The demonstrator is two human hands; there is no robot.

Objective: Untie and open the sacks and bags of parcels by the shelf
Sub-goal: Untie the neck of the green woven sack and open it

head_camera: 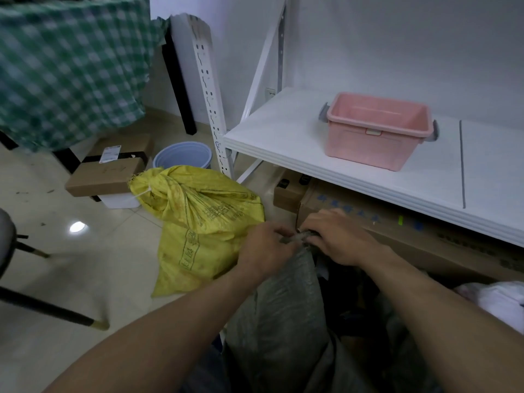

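Head view: a big white shelf (283, 137) stands on the right. In front of it a grey sack (278, 307) stands up, its top bunched. A yellow sack (204, 222) lies on the floor (113, 265) just left of it, tied shut. A pink tub (377, 131) sits on the shelf. The left hand (263, 251) and right hand (337, 239) each have a grip pinching the grey sack's top.

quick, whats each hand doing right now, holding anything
Left hand: closed, pinching the bunched neck of the grey sack.
Right hand: closed, gripping that same neck.
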